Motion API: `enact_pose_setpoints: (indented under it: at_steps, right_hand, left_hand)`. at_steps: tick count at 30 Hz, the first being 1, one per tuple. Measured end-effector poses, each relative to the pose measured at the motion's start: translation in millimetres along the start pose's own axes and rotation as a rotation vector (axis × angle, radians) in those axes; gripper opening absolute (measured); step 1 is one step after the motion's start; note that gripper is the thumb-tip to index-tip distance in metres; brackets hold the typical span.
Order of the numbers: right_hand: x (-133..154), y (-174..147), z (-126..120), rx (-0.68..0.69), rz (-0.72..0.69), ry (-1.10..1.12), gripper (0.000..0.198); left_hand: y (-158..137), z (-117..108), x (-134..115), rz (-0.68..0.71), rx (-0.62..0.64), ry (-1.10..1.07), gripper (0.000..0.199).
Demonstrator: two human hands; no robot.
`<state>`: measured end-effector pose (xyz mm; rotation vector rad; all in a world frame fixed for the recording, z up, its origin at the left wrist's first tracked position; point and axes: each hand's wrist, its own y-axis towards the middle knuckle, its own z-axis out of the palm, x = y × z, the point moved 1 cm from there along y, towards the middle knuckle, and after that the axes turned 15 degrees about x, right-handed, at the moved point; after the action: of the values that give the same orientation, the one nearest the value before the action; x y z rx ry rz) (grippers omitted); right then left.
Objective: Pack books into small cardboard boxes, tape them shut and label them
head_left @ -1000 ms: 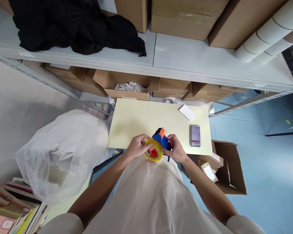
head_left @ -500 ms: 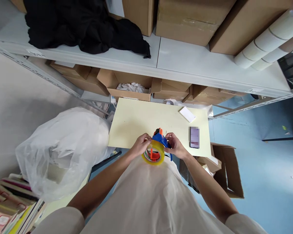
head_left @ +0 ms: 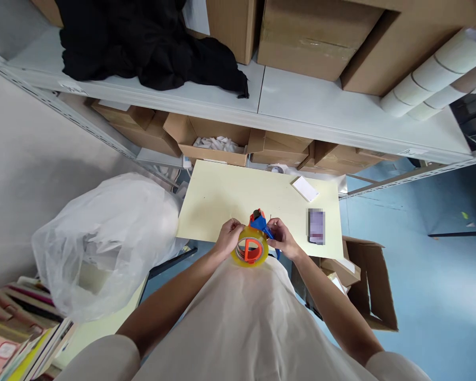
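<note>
In front of my body, over the table's near edge, I hold a blue and orange tape dispenser (head_left: 258, 221) with a yellowish roll of packing tape (head_left: 264, 251). An orange hub (head_left: 252, 251) shows inside the roll's ring. My left hand (head_left: 228, 237) pinches the roll at its upper left rim, thumb and fingers closed. On the other side, my right hand (head_left: 284, 239) is closed on the blue part of the dispenser. My fingers hide part of where they grip.
On the pale yellow table (head_left: 222, 198) lie a white box (head_left: 305, 189) and a phone (head_left: 316, 226). Behind it stands a shelf (head_left: 309, 119) with cartons and black cloth (head_left: 143, 45). A plastic bag (head_left: 103, 238) bulges at left; an opened carton (head_left: 371, 283) sits at right.
The orange hub now shows more fully within the tape roll's ring, and the dispenser has turned slightly. Both hands keep their hold. The view has shifted a little.
</note>
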<state>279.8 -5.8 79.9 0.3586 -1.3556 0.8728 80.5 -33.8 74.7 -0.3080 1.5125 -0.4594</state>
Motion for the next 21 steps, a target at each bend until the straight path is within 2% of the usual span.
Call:
enact_pose_setpoints:
  at_steps: [5, 10, 13, 16, 18, 21]
  right_hand:
    - [-3.8, -6.1, 5.2, -0.020, -0.030, -0.052, 0.054]
    - [-4.2, -7.1, 15.5, -0.101, -0.078, -0.017, 0.050]
    - [-3.6, -2.2, 14.5, -0.171, -0.099, 0.065, 0.044]
    - [-5.5, 2.6, 9.2, -0.245, -0.016, 0.171, 0.040]
    - [-7.6, 4.1, 6.9, -0.247, 0.020, 0.265, 0.041]
    - [-11.3, 3.7, 7.2, -0.219, -0.015, 0.385, 0.046]
  left_hand:
    - [0.5, 6.6, -8.7, 0.042, 0.014, -0.079, 0.011]
    - [0.1, 12.3, -16.5, 0.064, 0.083, 0.000, 0.016]
    - [-3.0, 13.4, -25.0, 0.014, 0.194, -0.034, 0.020]
    - [-7.7, 12.7, -35.1, -0.044, 0.336, -0.175, 0.014]
    - [-10.6, 13.1, -39.1, -0.037, 0.402, -0.259, 0.014]
    - [-14.5, 17.3, -37.9, 0.027, 0.427, -0.304, 0.017]
